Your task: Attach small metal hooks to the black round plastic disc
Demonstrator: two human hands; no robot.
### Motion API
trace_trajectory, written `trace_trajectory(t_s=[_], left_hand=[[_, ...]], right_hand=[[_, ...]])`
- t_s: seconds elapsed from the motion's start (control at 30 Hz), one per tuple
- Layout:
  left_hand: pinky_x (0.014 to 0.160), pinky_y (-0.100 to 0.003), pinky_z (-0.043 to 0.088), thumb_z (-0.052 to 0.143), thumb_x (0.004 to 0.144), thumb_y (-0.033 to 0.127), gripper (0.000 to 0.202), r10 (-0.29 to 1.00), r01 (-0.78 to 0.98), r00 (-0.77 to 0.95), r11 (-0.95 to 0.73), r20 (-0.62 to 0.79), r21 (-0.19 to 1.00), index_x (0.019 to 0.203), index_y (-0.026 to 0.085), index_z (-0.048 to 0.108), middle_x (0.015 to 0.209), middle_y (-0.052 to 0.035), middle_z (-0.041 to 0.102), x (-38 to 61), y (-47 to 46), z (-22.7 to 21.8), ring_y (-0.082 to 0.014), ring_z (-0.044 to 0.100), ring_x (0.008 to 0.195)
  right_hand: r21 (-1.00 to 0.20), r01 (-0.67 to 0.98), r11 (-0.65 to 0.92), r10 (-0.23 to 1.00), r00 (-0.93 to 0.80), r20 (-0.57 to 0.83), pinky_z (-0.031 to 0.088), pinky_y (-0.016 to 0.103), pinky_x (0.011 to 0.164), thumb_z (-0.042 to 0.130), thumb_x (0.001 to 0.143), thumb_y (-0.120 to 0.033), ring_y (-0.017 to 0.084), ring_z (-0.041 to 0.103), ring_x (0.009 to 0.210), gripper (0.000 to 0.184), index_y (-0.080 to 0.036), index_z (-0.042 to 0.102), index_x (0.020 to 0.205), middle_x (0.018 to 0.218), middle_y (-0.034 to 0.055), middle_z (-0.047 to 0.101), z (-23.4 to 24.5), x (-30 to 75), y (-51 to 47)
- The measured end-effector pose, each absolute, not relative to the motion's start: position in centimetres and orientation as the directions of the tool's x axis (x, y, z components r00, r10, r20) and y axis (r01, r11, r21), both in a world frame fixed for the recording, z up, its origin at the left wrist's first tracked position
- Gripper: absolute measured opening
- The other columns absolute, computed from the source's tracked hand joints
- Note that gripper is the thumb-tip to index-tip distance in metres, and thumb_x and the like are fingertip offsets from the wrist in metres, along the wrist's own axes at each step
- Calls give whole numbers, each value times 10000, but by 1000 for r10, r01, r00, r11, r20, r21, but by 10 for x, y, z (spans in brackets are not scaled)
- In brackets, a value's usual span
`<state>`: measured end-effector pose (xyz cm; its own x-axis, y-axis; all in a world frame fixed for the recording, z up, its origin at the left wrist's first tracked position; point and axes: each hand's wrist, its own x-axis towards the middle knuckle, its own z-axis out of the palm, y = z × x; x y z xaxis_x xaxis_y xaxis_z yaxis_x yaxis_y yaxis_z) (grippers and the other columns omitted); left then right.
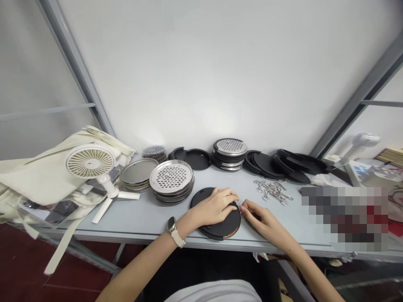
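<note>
A black round case (pixel 217 230) lies flat near the table's front edge, with a coppery glint along its lower right rim. My left hand (pixel 217 205) rests over it, fingers together and bent toward the right rim, gripping it there. At that same rim, my right hand (pixel 256 216) is closed in a pinch on a small shiny metal piece (pixel 238 206). Fingers cover most of this piece, so its full shape is hidden. Behind my right hand lies a loose pile of small metal clips with rings (pixel 273 191).
Stacked round grater plates (pixel 171 177) and plain metal discs (pixel 138 171) stand at left. Behind are a stack of graters in black holders (pixel 230 147) and more black cases (pixel 267 164). A white fan (pixel 90 162) and cream cloth bags (pixel 40 180) occupy the far left.
</note>
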<state>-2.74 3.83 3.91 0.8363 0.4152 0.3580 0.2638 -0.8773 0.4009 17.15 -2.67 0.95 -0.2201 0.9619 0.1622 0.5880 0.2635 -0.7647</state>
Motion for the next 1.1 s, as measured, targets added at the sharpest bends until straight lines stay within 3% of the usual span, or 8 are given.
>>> trace_trajectory(t_s=[1.1], left_hand=[[1029,-367,331,426,982,213,221,433,282,830,-870,352,405,1154,187,562,1184,-74,577,-27,39,38,-192,526,1130]], right_hand=[[-745,605,282,959,-200,201,388,245,590,353,994,-437,134,440,600,350,-203,455,754,643,-32,458,7,173,-27]])
